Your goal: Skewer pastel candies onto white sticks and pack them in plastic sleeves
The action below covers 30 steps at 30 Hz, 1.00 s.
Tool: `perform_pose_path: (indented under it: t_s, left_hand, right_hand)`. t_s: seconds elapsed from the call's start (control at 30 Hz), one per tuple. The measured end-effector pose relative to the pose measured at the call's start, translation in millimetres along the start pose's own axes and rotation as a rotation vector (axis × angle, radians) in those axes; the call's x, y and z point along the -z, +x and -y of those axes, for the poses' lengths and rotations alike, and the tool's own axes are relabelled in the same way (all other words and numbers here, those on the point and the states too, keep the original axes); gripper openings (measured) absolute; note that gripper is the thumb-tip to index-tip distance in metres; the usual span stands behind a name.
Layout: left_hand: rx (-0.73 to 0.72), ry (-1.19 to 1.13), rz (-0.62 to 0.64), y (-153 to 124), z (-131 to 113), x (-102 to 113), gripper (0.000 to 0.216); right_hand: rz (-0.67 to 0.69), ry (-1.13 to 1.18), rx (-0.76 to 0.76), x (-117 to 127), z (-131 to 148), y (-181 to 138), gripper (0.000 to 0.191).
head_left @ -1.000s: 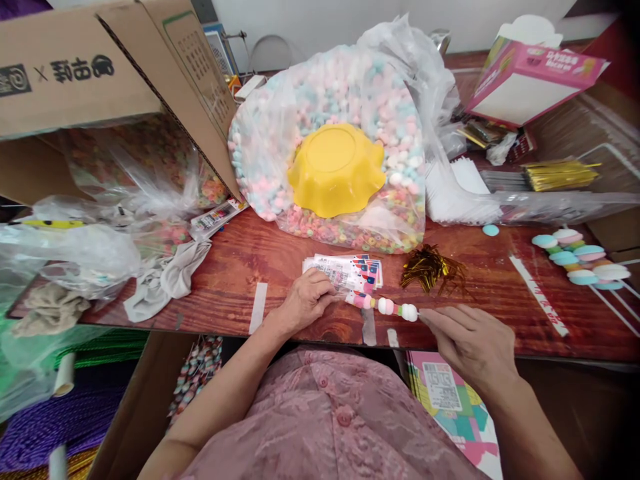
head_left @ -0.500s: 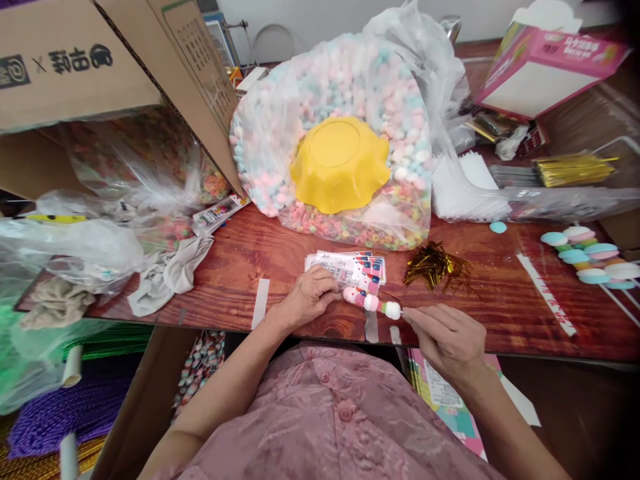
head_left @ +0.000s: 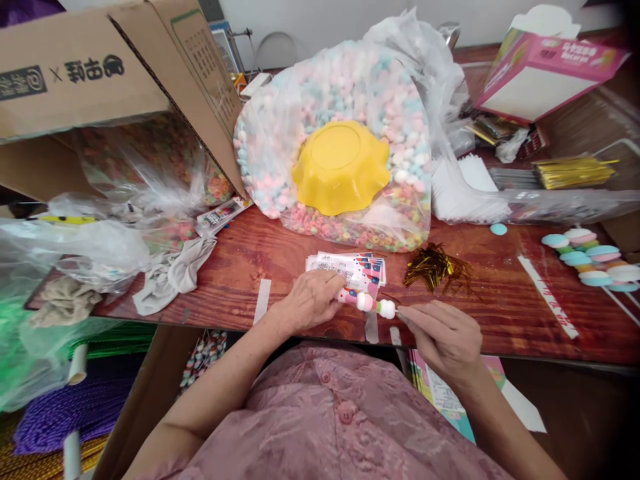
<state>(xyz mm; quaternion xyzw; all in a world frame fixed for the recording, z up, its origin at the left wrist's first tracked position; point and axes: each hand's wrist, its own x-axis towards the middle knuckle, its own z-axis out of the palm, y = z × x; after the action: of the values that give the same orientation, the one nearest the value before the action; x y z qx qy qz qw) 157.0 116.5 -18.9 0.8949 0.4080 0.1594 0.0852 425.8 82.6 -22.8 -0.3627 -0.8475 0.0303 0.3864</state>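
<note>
A candy skewer [head_left: 367,303] with white and pink marshmallows and small coloured pieces lies across the space between my hands, above the table's front edge. My right hand [head_left: 445,333] pinches the thin stick at its right end. Around the left end, the fingers of my left hand [head_left: 315,300] are closed; printed dots show there, and I cannot tell whether they belong to a wrapper on the skewer. Just behind it lies a stack of printed wrappers [head_left: 333,267], partly covered by my left hand. Gold twist ties [head_left: 433,267] sit in a loose bunch behind my right hand.
A yellow scalloped bowl [head_left: 340,167] rests upside down on a large bag of marshmallows [head_left: 265,147]. At left stands a cardboard box [head_left: 200,87]. Finished-looking skewers [head_left: 595,257] and a pink carton [head_left: 550,67] are at right. A grey cloth [head_left: 175,277] lies left.
My left hand has moved slightly right over the skewer's left end, covering more of it. The skewer and my right hand have shifted slightly left.
</note>
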Motion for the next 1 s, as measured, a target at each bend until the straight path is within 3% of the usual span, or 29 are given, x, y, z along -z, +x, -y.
perform_pose_path:
  t_s: [0.17, 0.3, 0.4, 0.57, 0.73, 1.0]
  left_hand:
    - [0.134, -0.182, 0.025, -2, -11, -8, 0.01]
    - [0.342, -0.46, -0.025, -4, -15, -9, 0.02]
    - [0.408, -0.526, -0.061, -5, -15, -8, 0.026]
    - [0.372, -0.496, -0.055, -5, -18, -8, 0.02]
    - [0.284, -0.358, 0.03, -4, -22, -9, 0.008]
    - [0.273, -0.268, 0.165, -1, -33, -6, 0.012]
  right_hand:
    - [-0.005, -0.082, 0.091, -1, 7, 7, 0.029]
    - [-0.04, -0.105, 0.192, 10, 14, 11, 0.027]
    - [-0.031, -0.129, 0.191, 16, 17, 11, 0.026]
    - [-0.019, -0.132, 0.185, 16, 17, 11, 0.025]
    - [0.051, -0.156, 0.157, 14, 16, 14, 0.023]
    - [0.165, -0.201, 0.281, 19, 14, 40, 0.022]
